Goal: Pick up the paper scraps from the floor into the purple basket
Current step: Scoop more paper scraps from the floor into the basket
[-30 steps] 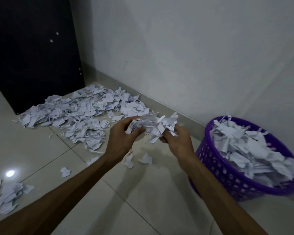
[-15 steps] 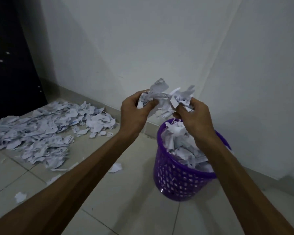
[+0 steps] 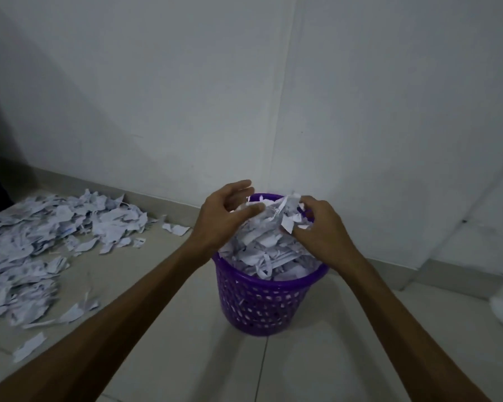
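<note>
Half a second ago both hands held a bundle of scraps up in the air above and short of the basket; now the bundle is down on the heap inside the purple basket [image 3: 269, 288], so the carry is over and the drop is under way; the left hand [image 3: 225, 216] sits over the left side of the heap with its fingers spread and loosened, thumb lying across the paper, letting go rather than gripping; the right hand [image 3: 320, 227] is on the right side with its fingers curled down into the scraps, and I cannot tell whether it pinches any or only presses them in; the two hands are apart, with the fresh paper [image 3: 276, 216] between them; the heap already stands proud of the rim, so I judge that loose pieces could slide off unless they are pressed down; the task is far from finished, since a wide drift of paper scraps [image 3: 41, 245] lies on the floor [image 3: 317, 367] to the left, running to the far wall [image 3: 157, 97], with stray bits nearer.
</note>
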